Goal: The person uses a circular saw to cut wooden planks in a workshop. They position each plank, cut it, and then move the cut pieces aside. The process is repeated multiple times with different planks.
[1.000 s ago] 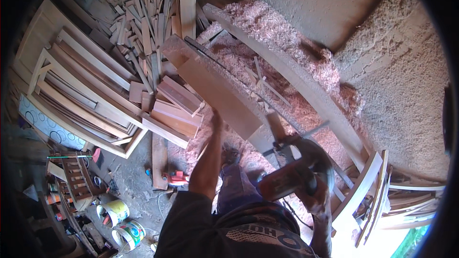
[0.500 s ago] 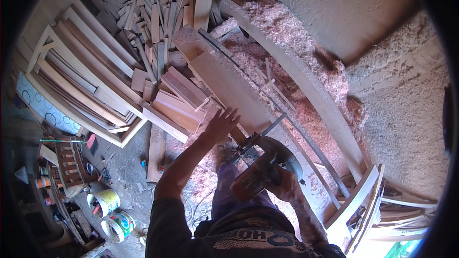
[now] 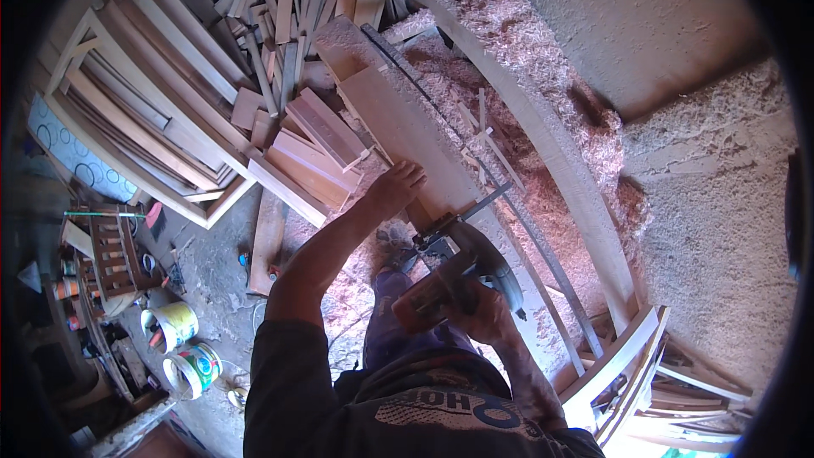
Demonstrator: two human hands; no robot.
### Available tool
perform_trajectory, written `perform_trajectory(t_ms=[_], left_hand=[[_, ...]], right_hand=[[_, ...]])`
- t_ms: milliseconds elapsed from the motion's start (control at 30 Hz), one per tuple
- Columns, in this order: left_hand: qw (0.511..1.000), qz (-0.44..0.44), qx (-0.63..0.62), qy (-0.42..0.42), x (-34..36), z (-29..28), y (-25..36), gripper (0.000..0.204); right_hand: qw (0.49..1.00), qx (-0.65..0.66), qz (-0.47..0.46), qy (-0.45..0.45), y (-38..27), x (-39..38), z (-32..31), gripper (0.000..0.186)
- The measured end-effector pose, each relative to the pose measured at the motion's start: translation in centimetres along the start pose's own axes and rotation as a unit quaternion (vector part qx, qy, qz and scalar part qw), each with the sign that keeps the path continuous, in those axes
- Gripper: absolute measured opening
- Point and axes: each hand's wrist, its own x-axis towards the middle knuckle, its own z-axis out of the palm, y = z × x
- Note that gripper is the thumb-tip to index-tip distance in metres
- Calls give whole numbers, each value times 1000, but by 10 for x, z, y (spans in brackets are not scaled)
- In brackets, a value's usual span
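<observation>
Apparently to steady the wooden board (image 3: 405, 136), the left hand (image 3: 396, 189) lies at its near edge, clasp unclear; the right hand (image 3: 482, 315) wraps the circular saw (image 3: 431, 293), guiding it at the board's lower end.

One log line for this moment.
left hand: at edge of board | right hand: gripping circular saw | saw: by board's near end

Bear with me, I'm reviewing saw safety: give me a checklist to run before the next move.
1. Right hand gripping the circular saw: ok.
2. Left hand well away from the saw: not ok, it looks close to the front end.
3. Wooden board resting on the dusty plank: ok.
4. Saw switched off: cannot tell.
5. Hands gloved: not ok, both bare.
</observation>
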Motion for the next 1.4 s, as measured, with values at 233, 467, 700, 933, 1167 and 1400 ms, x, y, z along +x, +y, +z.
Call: perform_trajectory(t_ms=[233, 467, 700, 933, 1167, 1400], left_hand=[[999, -21, -10, -24, 0, 7, -1, 44], [998, 7, -46, -30, -4, 10, -14, 42], [988, -109, -92, -67, -20, -24, -55, 66], [563, -609, -556, 47, -136, -44, 2, 69], [347, -564, -701, 264, -98, -94, -2, 51], [287, -577, -662, 383, -87, -54, -94, 40]], right_hand=[[999, -1, -44, -6, 12, 5, 1, 61], [999, -16, -38, -4, 2, 21, 3, 58], [998, -56, -31, 19, -43, 73, 11, 58], [996, -64, -55, 11, -102, 150, 16, 57], [996, -35, -83, 10, -156, 227, 27, 52], [994, -45, -96, 6, -211, 317, 42, 50]])
